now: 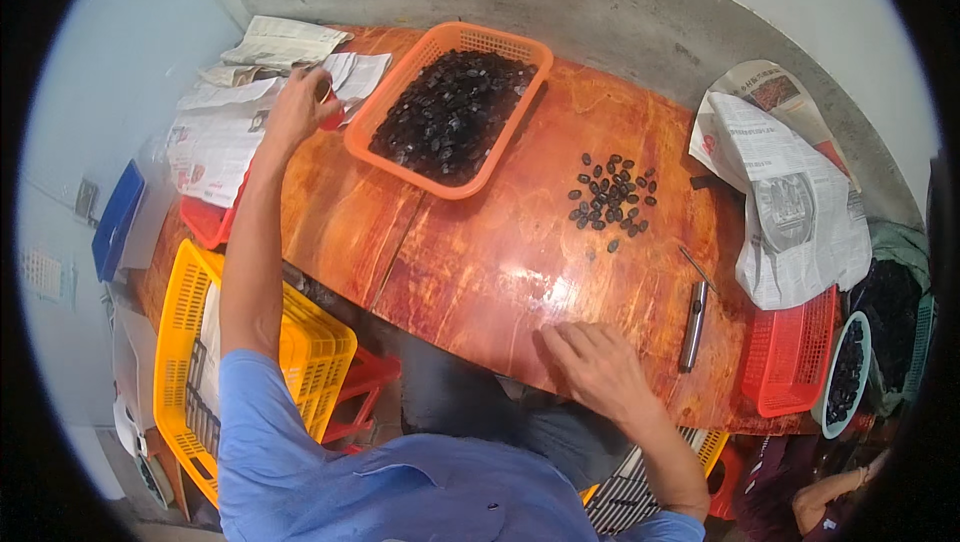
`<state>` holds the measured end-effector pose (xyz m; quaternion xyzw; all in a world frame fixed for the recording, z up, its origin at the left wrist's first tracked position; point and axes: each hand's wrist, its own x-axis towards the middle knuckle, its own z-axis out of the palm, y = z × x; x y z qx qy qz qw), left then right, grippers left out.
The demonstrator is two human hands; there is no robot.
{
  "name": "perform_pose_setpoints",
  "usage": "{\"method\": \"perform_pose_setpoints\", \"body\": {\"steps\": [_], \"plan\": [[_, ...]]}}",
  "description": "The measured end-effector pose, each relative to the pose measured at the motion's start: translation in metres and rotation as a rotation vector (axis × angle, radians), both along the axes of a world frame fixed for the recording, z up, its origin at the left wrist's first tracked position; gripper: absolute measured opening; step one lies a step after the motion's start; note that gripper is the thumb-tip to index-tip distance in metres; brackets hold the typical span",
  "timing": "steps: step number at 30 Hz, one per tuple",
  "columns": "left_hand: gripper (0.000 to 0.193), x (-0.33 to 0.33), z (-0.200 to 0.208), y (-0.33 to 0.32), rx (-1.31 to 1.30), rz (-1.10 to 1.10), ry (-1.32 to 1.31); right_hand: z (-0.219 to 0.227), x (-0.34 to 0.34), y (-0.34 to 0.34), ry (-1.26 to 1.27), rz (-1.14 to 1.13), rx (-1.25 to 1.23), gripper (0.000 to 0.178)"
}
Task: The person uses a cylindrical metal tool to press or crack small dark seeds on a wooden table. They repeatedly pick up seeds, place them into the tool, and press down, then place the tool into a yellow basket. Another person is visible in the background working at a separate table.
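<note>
My left hand [296, 108] reaches to the far left of the table and is closed on a small red cup-like object [331, 114], partly hidden by the fingers. Beside it stands an orange plastic basket [440, 187], filled with shiny black oval pieces [455, 114]. My right hand [598, 362] lies palm down at the table's near edge, fingers stretched out and holding nothing. Beyond it, a loose group of black oval pieces [612, 190] is spread on the wood. To its right are a metal cylindrical tool [693, 327] and a thin pointed rod [692, 262].
Newspapers [222, 132] cover a red basket [205, 222] at left; another newspaper [785, 202] overhangs a red basket [790, 357] at right. A pale bowl [832, 412] holds more black pieces. Yellow crates [185, 292] stand below the left edge. Another person's arm [830, 492] shows lower right.
</note>
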<state>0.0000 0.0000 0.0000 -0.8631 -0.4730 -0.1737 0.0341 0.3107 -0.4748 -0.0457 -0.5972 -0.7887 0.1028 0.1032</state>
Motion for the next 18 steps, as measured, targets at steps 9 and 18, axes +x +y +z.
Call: {"method": "perform_pose_setpoints", "body": {"steps": [9, 18], "plan": [[0.05, 0.106, -0.038, 0.128, 0.05, -0.187, -0.016, -0.071, -0.005, 0.015, 0.173, -0.186, 0.156, 0.045], [0.048, 0.138, -0.075, 0.223, -0.061, -0.267, 0.115, -0.071, 0.001, 0.023, 0.252, -0.234, 0.087, 0.047]]}}
